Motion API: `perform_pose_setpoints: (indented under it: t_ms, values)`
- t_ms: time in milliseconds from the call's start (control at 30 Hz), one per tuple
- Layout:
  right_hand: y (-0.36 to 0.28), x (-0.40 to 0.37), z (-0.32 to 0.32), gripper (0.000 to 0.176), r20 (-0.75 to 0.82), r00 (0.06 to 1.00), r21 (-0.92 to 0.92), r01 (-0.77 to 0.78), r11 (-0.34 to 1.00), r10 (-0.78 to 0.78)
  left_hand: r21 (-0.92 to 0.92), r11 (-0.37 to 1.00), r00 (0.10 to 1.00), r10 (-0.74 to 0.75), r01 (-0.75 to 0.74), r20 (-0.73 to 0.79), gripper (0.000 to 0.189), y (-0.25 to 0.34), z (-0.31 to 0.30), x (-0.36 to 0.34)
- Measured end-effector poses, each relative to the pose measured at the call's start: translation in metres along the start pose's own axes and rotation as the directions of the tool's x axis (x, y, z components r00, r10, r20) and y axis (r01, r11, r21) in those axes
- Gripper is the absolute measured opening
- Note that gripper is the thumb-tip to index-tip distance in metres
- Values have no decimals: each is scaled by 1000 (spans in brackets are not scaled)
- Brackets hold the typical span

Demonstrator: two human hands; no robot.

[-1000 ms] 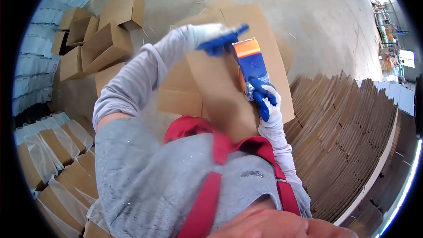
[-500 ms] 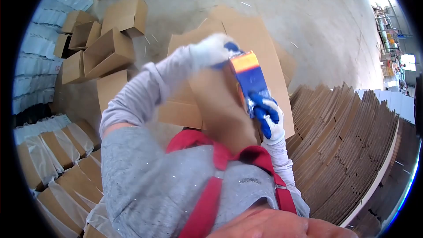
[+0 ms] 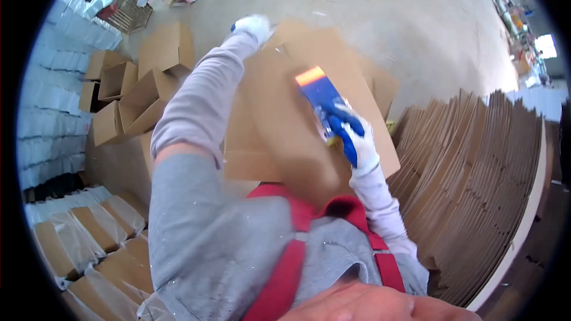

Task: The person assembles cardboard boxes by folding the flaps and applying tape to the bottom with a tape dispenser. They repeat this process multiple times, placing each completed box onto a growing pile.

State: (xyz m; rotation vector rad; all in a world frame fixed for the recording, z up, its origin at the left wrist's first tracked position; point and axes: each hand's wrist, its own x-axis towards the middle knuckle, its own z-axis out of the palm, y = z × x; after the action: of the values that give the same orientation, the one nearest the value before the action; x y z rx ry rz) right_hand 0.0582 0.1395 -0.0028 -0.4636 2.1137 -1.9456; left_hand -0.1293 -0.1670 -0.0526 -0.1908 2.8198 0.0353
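Observation:
My left hand (image 3: pixel 253 27), in a white glove with blue on it, is stretched far forward beside the far left edge of a large brown cardboard piece (image 3: pixel 321 47). Its fingers are blurred, and whether they hold anything does not show. My right hand (image 3: pixel 355 137), gloved in white and blue, is wrapped round the near end of a blue box-like object (image 3: pixel 321 92) with an orange far end. That object is over the cardboard, tilted to the far left. Some crinkled, shiny material shows by my right fingers.
Several open cardboard boxes (image 3: pixel 143 98) stand at the left. Tightly packed flat cardboard sheets (image 3: pixel 470 184) fill the right. Wrapped stacks (image 3: pixel 113 226) lie at the near left, pale stacks (image 3: pixel 53 107) behind them. A wire basket (image 3: pixel 132 13) is at the far left.
My left hand has left the orange end of the blue object and moved forward and left. My right hand and the object have shifted slightly left. The view has shifted a little.

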Motion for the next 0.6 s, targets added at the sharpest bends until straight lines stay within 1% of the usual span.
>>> perform_pose_setpoints:
  t_ms: [33, 67, 100, 133, 167, 200, 233, 267, 300, 333, 400, 433, 467, 500, 533, 567, 600]
  values:
    - [4, 3, 3, 26, 0, 1000, 18, 21, 1000, -21, -211, 975, 994, 57, -75, -92, 55, 17, -15, -5]
    - [9, -5, 3, 26, 1, 1000, 29, 16, 999, -16, -353, 920, 984, 133, -168, -120, 64, 41, -15, -20]
    - [-1, -18, 0, 24, 32, 999, 78, -43, 996, 40, -194, 976, 994, 104, -101, 9, 68, 71, -17, -48]
    - [-16, -30, -5, 23, 57, 995, 131, -88, 988, 81, -218, 974, 994, 33, -55, -104, 71, 81, -9, -63]
    - [-34, -79, -21, 21, 105, 940, -520, 329, 788, -324, -197, 978, 988, 43, -72, -152, 74, 80, -6, -64]
    - [-19, -125, -35, 19, -24, 964, -340, 240, 909, -264, -136, 988, 971, 40, -74, -234, 74, 65, 9, -40]
    - [-47, -161, -53, 22, -94, 967, -80, -244, 966, 237, -150, 986, 971, 38, -75, -236, 76, 49, 20, -19]
    - [-37, -209, -73, 30, -87, 987, -126, -149, 981, 139, -149, 988, 985, 24, -50, -169, 77, 58, -1, -41]
    - [-11, -262, -103, 37, 77, 977, -186, -184, 965, 201, -150, 987, 968, 19, -58, -249, 77, 56, -1, -40]
    - [11, -318, -114, 37, 22, 959, 37, -285, 958, 284, -120, 985, 949, 84, -126, -303, 49, 64, -11, -57]
    - [20, -330, -106, 29, -74, 946, -21, -317, 948, 314, -71, 995, 891, 29, -69, -454, 50, 81, -17, -68]
    - [24, -336, -102, 26, -122, 937, -47, -336, 941, 328, -52, 995, 890, 49, -82, -453, 50, 98, -8, -71]
    - [37, -317, -95, 26, -147, 946, -145, -310, 940, 290, 68, 996, 818, 85, -56, -569, 57, 106, 3, -72]
    - [48, -299, -87, 26, -140, 941, -132, -327, 936, 309, 179, 984, 724, 125, -2, -678, 64, 114, 8, -75]
    - [57, -284, -82, 27, -132, 937, -120, -339, 933, 323, 127, 926, 732, 360, -355, -578, 51, 148, 7, -128]
    - [59, -272, -80, 27, -84, 966, -222, -257, 940, 244, 356, 734, 576, 676, -578, -460, 54, 174, 22, -184]
    - [58, -265, -76, 27, -31, 983, -317, -180, 931, 180, 190, 576, 480, 789, -795, -383, 63, 204, 24, -248]
